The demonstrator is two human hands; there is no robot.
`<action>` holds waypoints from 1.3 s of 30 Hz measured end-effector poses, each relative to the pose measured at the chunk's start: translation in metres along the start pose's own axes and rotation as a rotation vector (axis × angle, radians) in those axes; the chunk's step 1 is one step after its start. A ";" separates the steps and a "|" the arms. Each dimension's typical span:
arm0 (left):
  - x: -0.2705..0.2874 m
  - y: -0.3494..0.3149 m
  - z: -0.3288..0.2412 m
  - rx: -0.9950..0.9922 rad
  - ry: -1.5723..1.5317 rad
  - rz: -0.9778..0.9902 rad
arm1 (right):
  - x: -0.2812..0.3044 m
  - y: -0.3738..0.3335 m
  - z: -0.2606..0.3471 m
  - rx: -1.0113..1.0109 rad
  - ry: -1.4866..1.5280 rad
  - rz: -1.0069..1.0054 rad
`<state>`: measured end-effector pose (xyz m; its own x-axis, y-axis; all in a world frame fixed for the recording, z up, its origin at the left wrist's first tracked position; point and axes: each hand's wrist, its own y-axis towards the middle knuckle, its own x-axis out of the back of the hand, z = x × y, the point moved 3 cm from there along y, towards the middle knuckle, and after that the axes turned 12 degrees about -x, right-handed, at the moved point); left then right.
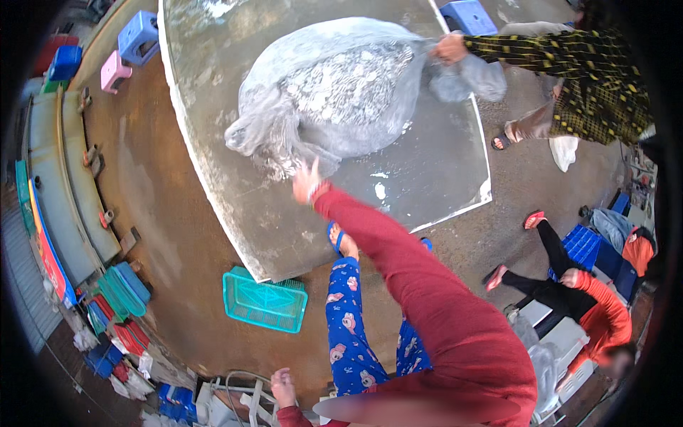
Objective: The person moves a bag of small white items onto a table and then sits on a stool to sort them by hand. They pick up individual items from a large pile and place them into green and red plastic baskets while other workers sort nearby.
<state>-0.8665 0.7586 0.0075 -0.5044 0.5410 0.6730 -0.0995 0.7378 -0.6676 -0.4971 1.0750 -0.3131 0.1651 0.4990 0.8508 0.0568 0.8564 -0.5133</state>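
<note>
On a low, wet grey slab (370, 192) lies a large translucent whitish bag (324, 43), probably netting or plastic. Through it shows a heap of small silvery pieces (348, 82), too small to name. My right hand (306, 183) reaches over the slab to the bag's near edge, fingers apart; whether they touch it I cannot tell. Beside them a few small pieces (281, 167) spill by the bag's gathered end. A co-worker's hand (449, 48) grips the bag's far right end. My left hand (283, 388), low in view, holds nothing, its fingers loosely apart.
A turquoise basket (265, 302) sits on the wet floor by the slab's near corner. Blue (139, 37) and pink (115, 71) stools stand at far left, another blue stool (468, 18) behind the slab. A seated person in orange (605, 306) is at right.
</note>
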 end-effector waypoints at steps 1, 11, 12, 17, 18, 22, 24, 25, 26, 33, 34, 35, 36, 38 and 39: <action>-0.013 -0.003 -0.012 -0.142 0.134 0.016 | -0.030 -0.033 0.018 0.073 0.028 0.141; -0.122 -0.123 -0.167 -0.115 0.584 0.092 | -0.145 -0.442 -0.119 0.138 1.137 0.656; -0.131 -0.140 -0.196 -0.311 0.646 0.083 | -0.137 -0.492 -0.176 0.029 1.094 0.735; -0.177 -0.212 -0.399 -0.965 0.994 0.092 | -0.078 -0.835 -0.474 -0.868 1.223 0.601; -0.192 -0.228 -0.446 -1.112 0.930 0.203 | -0.069 -0.922 -0.508 -1.031 1.334 0.330; -0.304 -0.325 -0.613 -1.686 1.249 0.350 | -0.072 -1.208 -0.518 -1.419 2.180 -0.509; -0.381 -0.400 -0.674 -1.878 1.261 0.368 | -0.085 -1.285 -0.496 -1.417 1.893 -0.526; -0.434 -0.443 -0.698 -1.932 1.375 0.409 | -0.099 -1.311 -0.484 -1.474 1.886 -0.402; -0.469 -0.493 -0.710 -2.156 1.021 0.546 | -0.115 -1.326 -0.460 -1.568 1.854 -0.272; -0.684 -0.749 -0.723 -2.248 0.463 1.085 | -0.219 -1.328 -0.422 -1.415 2.094 -0.137; -0.722 -0.775 -0.724 -2.034 0.463 1.271 | -0.233 -1.343 -0.423 -1.451 2.138 -0.147; -0.751 -0.796 -0.724 -1.905 0.432 1.425 | -0.242 -1.354 -0.423 -1.492 2.163 -0.139; -0.780 -0.817 -0.724 -1.903 0.483 1.468 | -0.245 -1.367 -0.416 -1.480 2.298 -0.124; -0.840 -0.858 -0.717 -2.227 0.797 1.427 | -0.246 -1.381 -0.405 -1.499 2.279 0.048; -0.869 -0.869 -0.710 -2.167 1.137 1.354 | -0.241 -1.384 -0.396 -1.507 2.310 0.112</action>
<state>0.2678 -0.0658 0.2283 0.6741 0.1405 0.7252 0.3496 -0.9255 -0.1456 -0.2251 -0.2835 0.1478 0.2416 -0.9648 0.1035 0.0115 -0.1038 -0.9945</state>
